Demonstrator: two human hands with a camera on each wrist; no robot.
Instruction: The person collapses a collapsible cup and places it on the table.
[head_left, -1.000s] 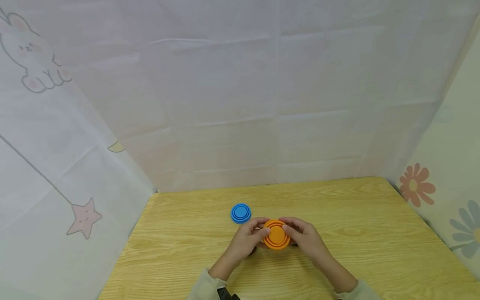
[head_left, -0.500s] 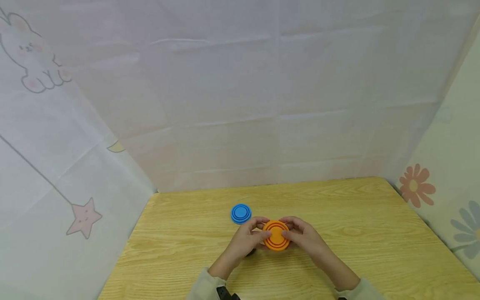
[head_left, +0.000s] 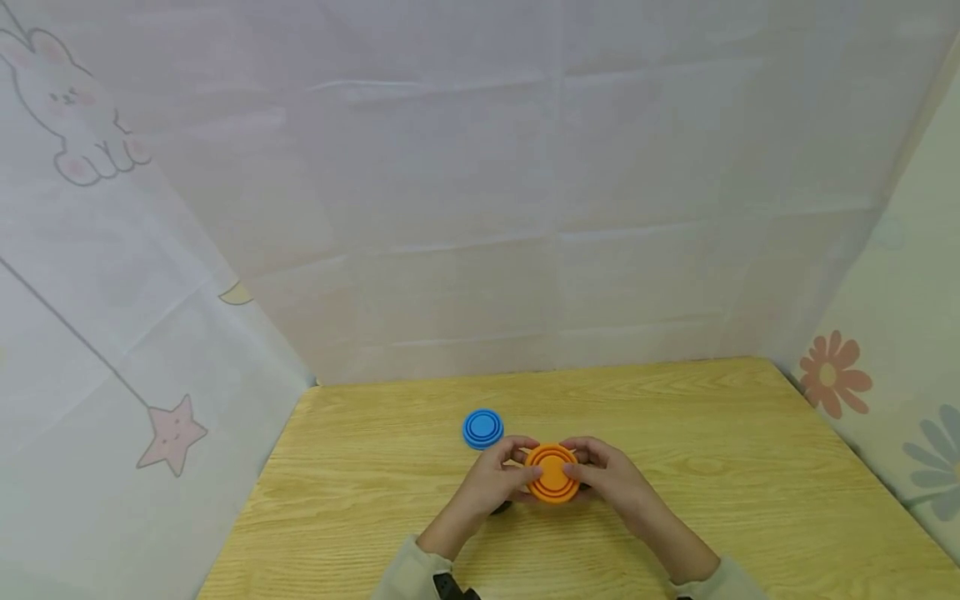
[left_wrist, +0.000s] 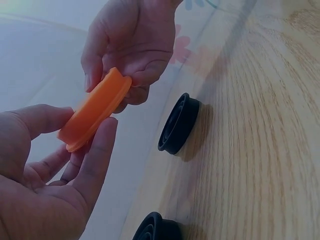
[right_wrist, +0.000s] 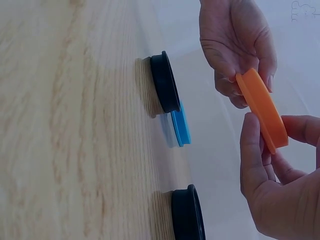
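Observation:
Between both hands, raised off the table, is an orange collapsible cup [head_left: 552,473], folded flat into concentric rings. My left hand [head_left: 489,481] pinches its left edge, thumb on the ringed face and fingers behind. On the opposite edge my right hand [head_left: 617,482] pinches it the same way. A blue collapsible cup [head_left: 482,427], also flat, lies on the table just beyond the left hand. Two black ringed cups [left_wrist: 180,124] rest on the table below the hands. The head view shows only a dark sliver of one black cup [head_left: 500,507] under the left hand.
The wooden table [head_left: 360,467] runs back to a pale cloth backdrop [head_left: 450,250]. Printed cloth with a star [head_left: 172,435] hangs at the left, and one with flowers [head_left: 834,373] at the right.
Both thumbs have shifted slightly down and inward on the orange cup's face. It stays held in nearly the same place. The head view has tilted a little.

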